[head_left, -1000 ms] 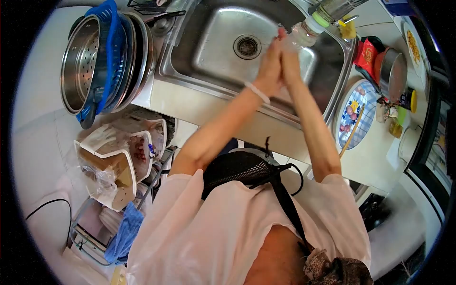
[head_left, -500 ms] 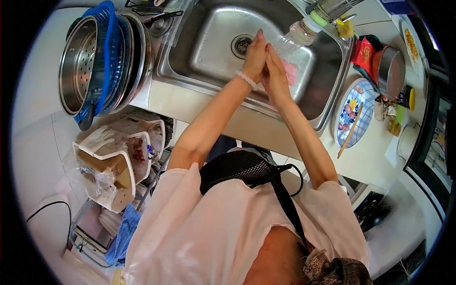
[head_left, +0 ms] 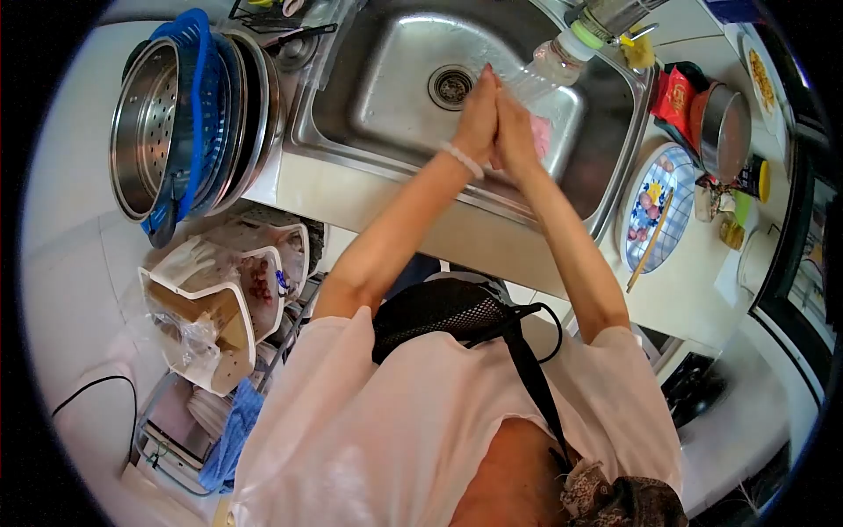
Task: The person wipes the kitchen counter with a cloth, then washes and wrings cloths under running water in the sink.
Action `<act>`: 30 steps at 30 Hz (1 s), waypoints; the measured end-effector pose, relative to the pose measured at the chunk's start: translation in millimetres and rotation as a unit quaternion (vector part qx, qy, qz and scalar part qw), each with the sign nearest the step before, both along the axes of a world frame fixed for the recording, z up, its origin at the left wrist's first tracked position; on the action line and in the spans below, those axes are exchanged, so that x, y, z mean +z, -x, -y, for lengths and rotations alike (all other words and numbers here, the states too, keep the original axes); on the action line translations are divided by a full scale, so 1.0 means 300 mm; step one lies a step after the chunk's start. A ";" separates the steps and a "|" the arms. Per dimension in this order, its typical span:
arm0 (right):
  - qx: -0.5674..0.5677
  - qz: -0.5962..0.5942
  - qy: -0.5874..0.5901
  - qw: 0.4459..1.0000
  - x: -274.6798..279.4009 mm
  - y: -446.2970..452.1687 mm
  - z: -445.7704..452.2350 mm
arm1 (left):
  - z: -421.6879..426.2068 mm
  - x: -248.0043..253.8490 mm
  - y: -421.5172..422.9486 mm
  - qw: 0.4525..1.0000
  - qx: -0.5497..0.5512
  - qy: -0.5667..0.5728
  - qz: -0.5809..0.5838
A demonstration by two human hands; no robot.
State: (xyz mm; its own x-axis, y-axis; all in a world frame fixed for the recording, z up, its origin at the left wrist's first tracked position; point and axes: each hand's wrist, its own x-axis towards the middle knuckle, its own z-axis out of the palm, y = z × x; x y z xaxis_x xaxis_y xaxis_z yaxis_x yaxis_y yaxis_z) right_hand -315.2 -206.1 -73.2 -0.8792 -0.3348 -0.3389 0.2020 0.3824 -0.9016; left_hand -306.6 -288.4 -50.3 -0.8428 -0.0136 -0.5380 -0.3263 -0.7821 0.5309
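Observation:
My left hand (head_left: 475,121), with a pale beaded bracelet (head_left: 462,161) at its wrist, is pressed against my right hand (head_left: 516,132) over the sink (head_left: 386,105). The palms face each other and the fingers stretch out straight. Neither hand visibly holds an object, though the space between the palms is hidden. Beside the fingers, water (head_left: 529,83) streams from the clear tap nozzle (head_left: 557,61) with its green ring. A pink cloth (head_left: 541,138) lies in the sink, partly behind my right hand. Left of the fingertips is the drain (head_left: 451,88).
Stacked steel pans (head_left: 145,132) and a blue colander (head_left: 198,105) stand left of the sink. To the right are a patterned plate (head_left: 654,211) with chopsticks (head_left: 652,241), a red packet (head_left: 674,98) and a metal bowl (head_left: 725,133). White bins (head_left: 198,325) hang below the counter.
My hands have drawn slightly back toward my body and slid along each other, so the fingertips now sit lower. The water keeps running.

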 end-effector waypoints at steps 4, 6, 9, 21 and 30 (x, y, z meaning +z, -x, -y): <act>-0.125 0.051 0.173 0.976 -0.032 0.102 -0.002 | -0.086 0.013 -0.043 0.996 0.039 -0.028 -0.080; -0.164 -0.011 0.159 0.973 -0.020 0.060 0.026 | -0.059 0.013 -0.008 0.997 0.015 -0.043 -0.061; -0.168 -0.065 0.135 0.974 0.009 -0.061 0.074 | 0.069 -0.071 0.063 0.997 -0.064 0.009 -0.033; -0.142 -0.094 0.120 0.978 -0.013 -0.083 0.075 | 0.050 -0.056 0.066 0.999 -0.035 -0.003 -0.008; -0.212 0.102 0.281 0.930 -0.028 0.090 0.006 | -0.059 0.108 -0.025 0.998 0.012 -0.028 -0.059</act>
